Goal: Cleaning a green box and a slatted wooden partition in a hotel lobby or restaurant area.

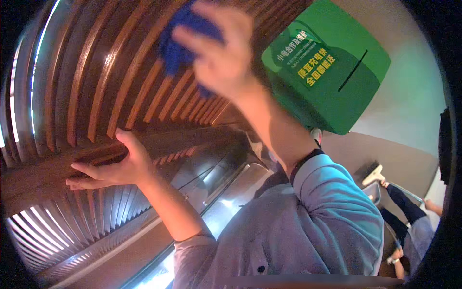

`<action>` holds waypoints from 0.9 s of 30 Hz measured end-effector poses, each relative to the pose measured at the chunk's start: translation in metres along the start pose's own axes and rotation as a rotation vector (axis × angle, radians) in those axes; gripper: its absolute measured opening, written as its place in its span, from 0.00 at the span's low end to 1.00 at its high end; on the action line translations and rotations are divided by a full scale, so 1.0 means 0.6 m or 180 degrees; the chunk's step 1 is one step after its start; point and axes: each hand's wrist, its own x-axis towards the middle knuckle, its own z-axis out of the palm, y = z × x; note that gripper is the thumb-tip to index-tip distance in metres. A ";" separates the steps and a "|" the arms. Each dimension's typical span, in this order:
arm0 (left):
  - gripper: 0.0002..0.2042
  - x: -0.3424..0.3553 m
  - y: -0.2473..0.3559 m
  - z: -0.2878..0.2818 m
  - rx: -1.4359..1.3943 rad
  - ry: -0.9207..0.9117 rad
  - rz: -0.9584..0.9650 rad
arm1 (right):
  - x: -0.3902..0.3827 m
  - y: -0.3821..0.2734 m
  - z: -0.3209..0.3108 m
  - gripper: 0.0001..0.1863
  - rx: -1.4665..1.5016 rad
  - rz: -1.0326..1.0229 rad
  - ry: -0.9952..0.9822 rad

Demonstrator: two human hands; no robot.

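A dark blue cloth (pixel 185 41) lies against brown wooden slats (pixel 113 62) at the top of the view. My right hand (pixel 224 55) presses on it, its fingers smeared by motion and partly bent over the fabric. Lower on the left, my left hand (pixel 127 166) is at a brown wooden crossbar (pixel 43 180) beneath the slats. Its thumb points up and its fingers stretch out to the left, apart from one another, with nothing held in them.
A green box (pixel 332 67) with printed lettering and a dark slot stands on the right, close to my right forearm. Farther off at the lower right, another person (pixel 418 236) holds a pole with a pale brush head (pixel 373 176). Below the crossbar, more slats (pixel 86 226) let bright light through.
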 end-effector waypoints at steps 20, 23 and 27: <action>0.45 -0.007 0.002 -0.008 -0.0198 -0.0009 -0.0361 | -0.026 -0.114 0.031 0.41 0.0268 0.1188 -0.0319; 0.45 -0.002 0.017 0.003 -0.0371 -0.0025 -0.0482 | -0.089 -0.178 0.020 0.32 0.1244 0.1509 -0.1397; 0.47 -0.009 -0.002 -0.003 -0.0337 0.0027 -0.0305 | -0.156 -0.167 0.016 0.30 0.1512 0.1306 -0.2375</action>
